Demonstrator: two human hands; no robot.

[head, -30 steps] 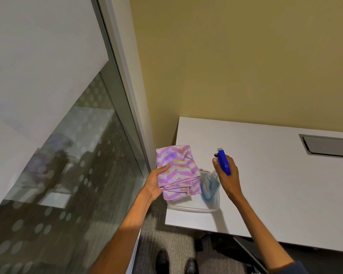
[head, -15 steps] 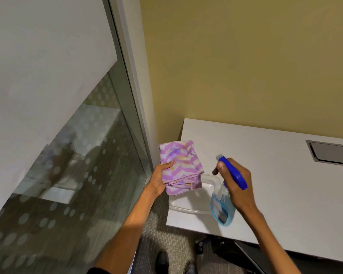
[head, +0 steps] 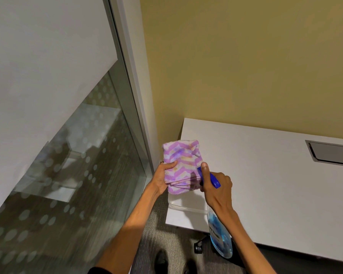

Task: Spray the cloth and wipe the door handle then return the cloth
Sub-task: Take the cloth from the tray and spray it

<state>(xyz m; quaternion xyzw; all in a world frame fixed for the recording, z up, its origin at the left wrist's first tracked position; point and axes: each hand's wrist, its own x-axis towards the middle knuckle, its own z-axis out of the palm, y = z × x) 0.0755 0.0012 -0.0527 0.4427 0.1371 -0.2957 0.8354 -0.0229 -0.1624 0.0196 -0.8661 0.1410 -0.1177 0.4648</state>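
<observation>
Left hand (head: pixel 162 180) grips the folded cloth (head: pixel 181 165) upright, facing the spray bottle (head: pixel 219 230) clutched in the right hand (head: pixel 216 189), nozzle close for a direct hit.

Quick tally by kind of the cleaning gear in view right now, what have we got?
Cloths: 1, the purple patterned cloth, held in the left hand.
Spray bottles: 1, the blue spray bottle, held in the right hand.
Trays: 1, the clear plastic tray on the white desk.
Total: 3.
</observation>
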